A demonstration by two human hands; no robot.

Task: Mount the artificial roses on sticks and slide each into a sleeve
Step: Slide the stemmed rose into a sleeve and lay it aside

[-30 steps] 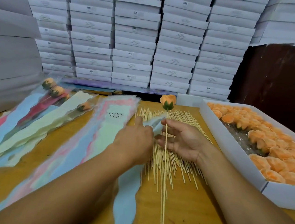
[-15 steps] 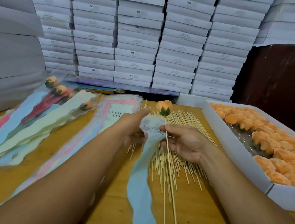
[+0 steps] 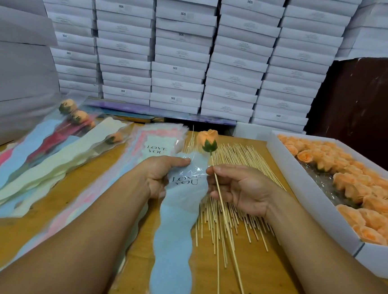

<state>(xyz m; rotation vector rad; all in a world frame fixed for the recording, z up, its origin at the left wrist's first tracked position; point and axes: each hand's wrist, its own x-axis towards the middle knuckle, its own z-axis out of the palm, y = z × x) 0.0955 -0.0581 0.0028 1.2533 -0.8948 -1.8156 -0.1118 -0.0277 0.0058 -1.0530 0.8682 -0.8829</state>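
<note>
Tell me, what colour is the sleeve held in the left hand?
Light blue, clear at the top: the sleeve in the left hand, seen in the head view.

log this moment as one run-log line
left hand: holds light blue plastic sleeve | right hand: holds thin wooden stick bearing orange artificial rose | rose: not yet sleeved

White boxes (image 3: 180,52) stacked high along the back, a dark brown panel (image 3: 368,98) on the right, wooden counter (image 3: 270,282) underneath.
</note>
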